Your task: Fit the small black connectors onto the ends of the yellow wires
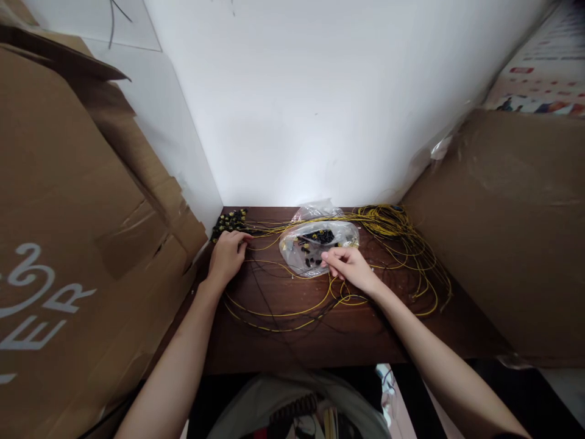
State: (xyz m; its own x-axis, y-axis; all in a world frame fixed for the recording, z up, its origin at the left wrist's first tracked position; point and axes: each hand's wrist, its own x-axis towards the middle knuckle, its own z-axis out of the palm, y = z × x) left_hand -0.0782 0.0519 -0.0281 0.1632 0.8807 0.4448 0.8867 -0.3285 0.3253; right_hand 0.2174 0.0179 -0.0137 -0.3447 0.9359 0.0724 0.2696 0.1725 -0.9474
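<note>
My left hand is at the left of the dark wooden tabletop, its thumb and fingers closed on thin yellow wires. Just beyond it lies a pile of black and yellow connectors. My right hand hovers at the near right edge of a clear plastic bag, thumb and fingertips pinched together. Whatever is between those fingertips is too small to make out. Inside the bag are loose small black parts. Yellow and black wires run across the table between and below both hands.
A large coil of yellow wire lies at the back right, with loops trailing forward. Cardboard boxes stand on both sides, and a white wall closes off the back. Below the table's front edge sits a pale round-rimmed container.
</note>
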